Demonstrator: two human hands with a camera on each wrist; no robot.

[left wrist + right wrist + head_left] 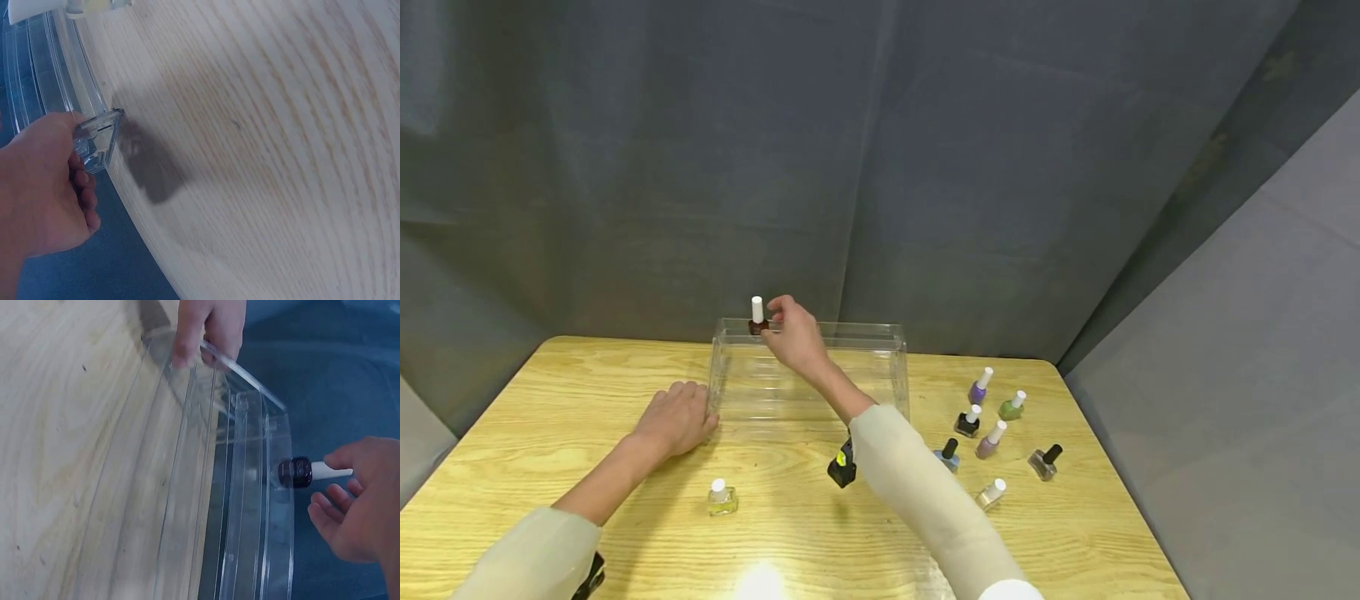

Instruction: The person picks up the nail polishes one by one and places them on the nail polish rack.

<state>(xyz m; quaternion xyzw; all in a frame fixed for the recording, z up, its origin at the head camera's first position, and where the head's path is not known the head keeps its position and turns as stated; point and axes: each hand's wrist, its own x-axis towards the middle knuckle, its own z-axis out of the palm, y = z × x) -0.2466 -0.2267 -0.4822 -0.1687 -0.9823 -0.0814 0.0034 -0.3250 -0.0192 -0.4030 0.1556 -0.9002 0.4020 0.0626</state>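
Note:
A clear plastic stepped rack [808, 343] stands toward the back of the wooden table. On its top tier, at the left end, a dark red nail polish bottle [295, 472] with a white cap stands upright. My right hand [797, 337] is beside this bottle, thumb and fingers spread apart; in the head view a gap shows between the index finger and the cap. My left hand [677, 417] grips the rack's left side panel [100, 134] between thumb and fingers, as both wrist views show.
A yellow polish bottle [722, 498] stands in front of the rack. To the right are several more: purple [978, 392], green [1011, 408], black [967, 422], lilac [989, 442], blue [949, 455], cream [991, 495] and a clear-grey one [1045, 461]. A dark curtain [700, 167] hangs behind.

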